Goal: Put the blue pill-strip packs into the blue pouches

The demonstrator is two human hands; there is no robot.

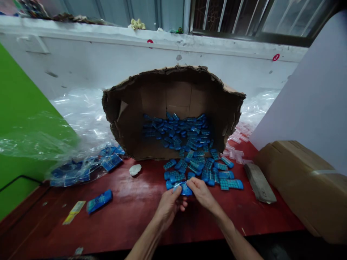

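My left hand (169, 204) and my right hand (201, 191) pinch a small blue printed packet (185, 189) from its two sides, just above the red table (141, 220). Its far details are too small to read. Right behind my fingers lies a loose pile of blue cases (197, 166) with teal dotted fronts. More blue cases (176, 130) fill the floor of a cardboard box (177, 94) that lies on its side, its torn opening facing me. Apart on the left rests a single blue packet (99, 201).
Clear plastic bags with flat blue pieces (86, 168) lie at left. A white lump (135, 169) and a yellow strip (74, 212) are on the table. At right are clear plastic pieces (237, 153), a grey block (259, 183) and a brown carton (300, 187).
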